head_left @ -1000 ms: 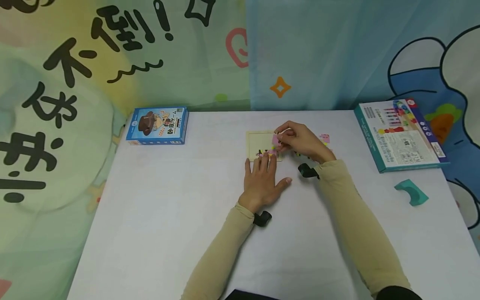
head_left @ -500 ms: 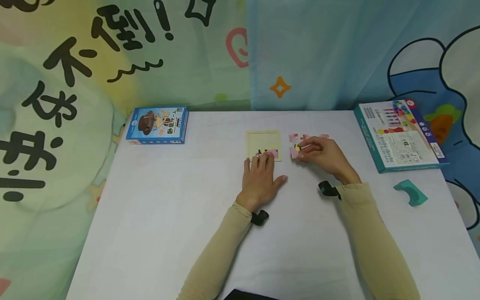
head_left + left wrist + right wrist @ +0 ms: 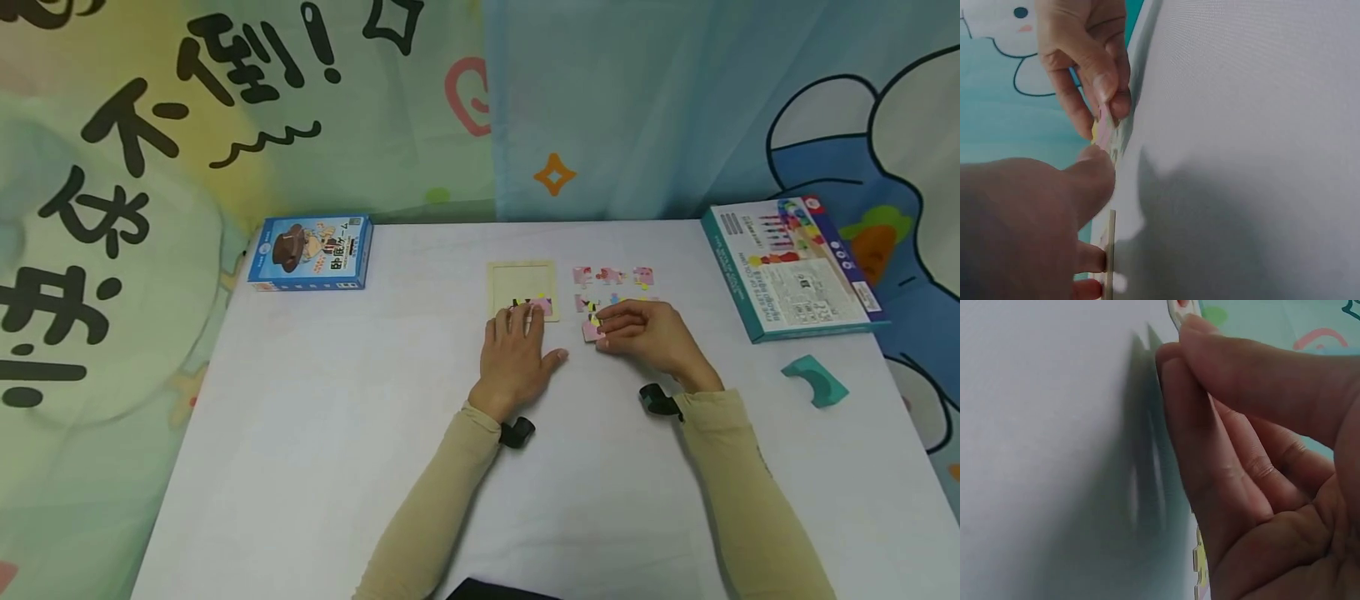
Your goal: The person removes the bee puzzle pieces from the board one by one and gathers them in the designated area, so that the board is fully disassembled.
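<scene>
My left hand point(image 3: 513, 362) lies with its fingers spread and straight over the near edge of a small square puzzle frame point(image 3: 491, 287). Pink and yellow puzzle pieces point(image 3: 546, 306) sit along the frame's near side, partly hidden by those fingertips. To the right, my right hand point(image 3: 648, 333) pinches a pink puzzle piece point(image 3: 592, 331) between thumb and fingers. The left wrist view shows this held piece point(image 3: 1104, 125) tilted on edge, beyond my left thumb. Other loose pink pieces point(image 3: 610, 276) lie just behind the right hand, some hidden by it.
A blue box point(image 3: 311, 252) stands at the table's back left. At the back right lies a larger teal and purple box point(image 3: 795, 267), with a teal arched block point(image 3: 816, 381) in front of it. A dark object point(image 3: 498, 590) shows at the near edge. Printed curtains hang behind the table.
The right hand, with a pink piece, has gone from above the frame to the right, then toward the body. More loose pieces are uncovered. The left hand has stayed at the frame.
</scene>
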The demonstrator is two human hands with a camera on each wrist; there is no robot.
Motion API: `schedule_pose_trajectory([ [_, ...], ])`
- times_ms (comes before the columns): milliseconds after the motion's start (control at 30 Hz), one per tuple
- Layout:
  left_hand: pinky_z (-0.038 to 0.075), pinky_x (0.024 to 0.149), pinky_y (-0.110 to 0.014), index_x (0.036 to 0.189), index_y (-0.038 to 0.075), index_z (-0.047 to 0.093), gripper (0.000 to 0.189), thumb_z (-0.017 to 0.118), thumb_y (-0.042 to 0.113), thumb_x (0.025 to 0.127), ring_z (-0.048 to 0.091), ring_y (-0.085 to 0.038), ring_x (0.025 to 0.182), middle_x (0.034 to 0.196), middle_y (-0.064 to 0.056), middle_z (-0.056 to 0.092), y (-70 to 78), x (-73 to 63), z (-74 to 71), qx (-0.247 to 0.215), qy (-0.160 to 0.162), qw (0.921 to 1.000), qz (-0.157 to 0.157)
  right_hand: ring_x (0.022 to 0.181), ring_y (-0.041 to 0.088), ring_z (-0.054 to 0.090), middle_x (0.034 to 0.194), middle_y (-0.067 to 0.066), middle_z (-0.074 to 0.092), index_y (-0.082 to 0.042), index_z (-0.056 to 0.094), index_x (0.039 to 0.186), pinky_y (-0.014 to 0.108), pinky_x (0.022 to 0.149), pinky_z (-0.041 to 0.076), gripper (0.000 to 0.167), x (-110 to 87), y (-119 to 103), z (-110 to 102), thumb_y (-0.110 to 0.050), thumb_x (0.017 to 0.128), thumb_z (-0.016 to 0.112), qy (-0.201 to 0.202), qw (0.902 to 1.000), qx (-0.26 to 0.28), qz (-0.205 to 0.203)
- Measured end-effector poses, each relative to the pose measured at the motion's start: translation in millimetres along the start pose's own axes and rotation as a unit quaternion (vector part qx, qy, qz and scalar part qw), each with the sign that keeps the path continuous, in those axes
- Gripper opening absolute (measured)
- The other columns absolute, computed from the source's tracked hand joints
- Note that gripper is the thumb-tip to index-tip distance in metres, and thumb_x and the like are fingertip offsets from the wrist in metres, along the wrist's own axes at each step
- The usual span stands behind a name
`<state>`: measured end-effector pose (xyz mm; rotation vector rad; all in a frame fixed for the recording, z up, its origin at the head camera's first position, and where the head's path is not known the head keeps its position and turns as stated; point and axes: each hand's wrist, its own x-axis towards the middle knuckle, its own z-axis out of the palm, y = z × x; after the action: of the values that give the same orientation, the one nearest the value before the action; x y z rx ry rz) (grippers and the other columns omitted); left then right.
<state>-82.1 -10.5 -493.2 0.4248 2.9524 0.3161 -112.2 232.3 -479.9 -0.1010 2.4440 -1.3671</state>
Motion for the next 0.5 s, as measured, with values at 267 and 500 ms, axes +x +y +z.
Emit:
schedule_pose_trajectory([
  [267, 0.009, 0.133, -0.056, 0.172, 0.030, 0.019, 0.081, 0.049, 0.065, 0.105, -0.006, -0.037, 0.167, 0.180, -0.013, -0.005, -4.1, 0.4, -2.6, -0.028, -0.088, 0.9941, -0.057, 0.084, 0.013, 0.077, 0.104, 0.016, 0.080, -0.003, 0.076, 0.121, 0.010, 0.076, 0.052, 0.038, 0.9, 2.8, 6.2, -0.012, 0.087, 0.090, 0.025, 0.9970, -0.052, -0.051],
  [500, 0.005, 0.134, -0.055, 0.171, 0.034, 0.019, 0.081, 0.052, 0.064, 0.104, -0.009, -0.037, 0.166, 0.177, -0.023, -0.012, -5.0, -3.1, -6.3, -0.046, -0.092, 0.9922, -0.070, 0.082, 0.018, 0.071, 0.100, 0.013, 0.079, -0.003, 0.077, 0.118, 0.014, 0.071, 0.051, 0.036, 2.1, 3.0, 11.4, -0.014, 0.087, 0.090, 0.030, 0.9935, -0.092, -0.060],
])
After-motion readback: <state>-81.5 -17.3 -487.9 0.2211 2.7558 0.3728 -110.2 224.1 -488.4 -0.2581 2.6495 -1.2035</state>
